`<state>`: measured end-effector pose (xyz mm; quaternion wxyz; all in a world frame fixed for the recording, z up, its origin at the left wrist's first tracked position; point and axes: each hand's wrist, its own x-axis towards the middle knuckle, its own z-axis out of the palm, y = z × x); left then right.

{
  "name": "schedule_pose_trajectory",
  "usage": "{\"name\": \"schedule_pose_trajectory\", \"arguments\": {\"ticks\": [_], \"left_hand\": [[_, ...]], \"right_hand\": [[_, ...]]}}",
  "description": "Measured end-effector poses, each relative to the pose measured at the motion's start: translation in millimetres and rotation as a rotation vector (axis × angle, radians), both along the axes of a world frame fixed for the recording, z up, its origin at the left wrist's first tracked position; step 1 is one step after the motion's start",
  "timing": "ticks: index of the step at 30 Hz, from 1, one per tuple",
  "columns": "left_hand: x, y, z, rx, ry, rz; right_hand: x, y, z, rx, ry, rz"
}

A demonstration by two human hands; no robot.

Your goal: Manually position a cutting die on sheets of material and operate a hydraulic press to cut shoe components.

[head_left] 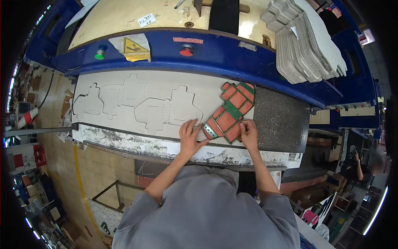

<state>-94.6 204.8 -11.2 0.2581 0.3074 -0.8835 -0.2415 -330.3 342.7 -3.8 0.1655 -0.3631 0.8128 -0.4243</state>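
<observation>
A cutting die [233, 108] with salmon-pink pads, green dividers and a green centre band lies at a slant on the right part of a pale grey cardboard sheet [166, 79]. My left hand [190, 136] rests on the sheet at the die's lower left corner, fingers spread, its thumb reaching to the die's lower edge. At the lower right edge of the die, my right hand [248, 133] has its fingers closed in a pinch on that edge. Several cut outlines of tabbed box shapes [170, 110] mark the sheet left of the die.
A blue machine beam [157, 54] with a green button [100, 53] and a red button [186, 50] spans the far side. Upon it stands a stack of cut cardboard pieces [304, 50]. Dark speckled board [282, 120] lies right of the sheet. Another person [365, 168] is at far right.
</observation>
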Motion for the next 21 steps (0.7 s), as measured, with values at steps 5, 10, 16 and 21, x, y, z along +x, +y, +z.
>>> {"name": "schedule_pose_trajectory", "arguments": {"ticks": [5, 10, 16, 21], "left_hand": [[2.1, -6.9, -0.5, 0.076, -0.002, 0.038], [7.4, -7.6, -1.1, 0.073, -0.007, 0.006], [5.4, -10.3, 3.5, 0.062, -0.023, -0.001], [10.8, -10.4, 4.5, 0.071, -0.014, 0.007]], "right_hand": [[15.2, -1.5, -7.1, -0.084, -0.056, -0.022], [23.2, 3.4, -14.6, -0.158, -0.167, -0.069], [19.9, 0.0, -24.5, -0.241, -0.158, -0.103], [12.7, 2.1, -27.8, -0.225, -0.163, -0.092]]}}
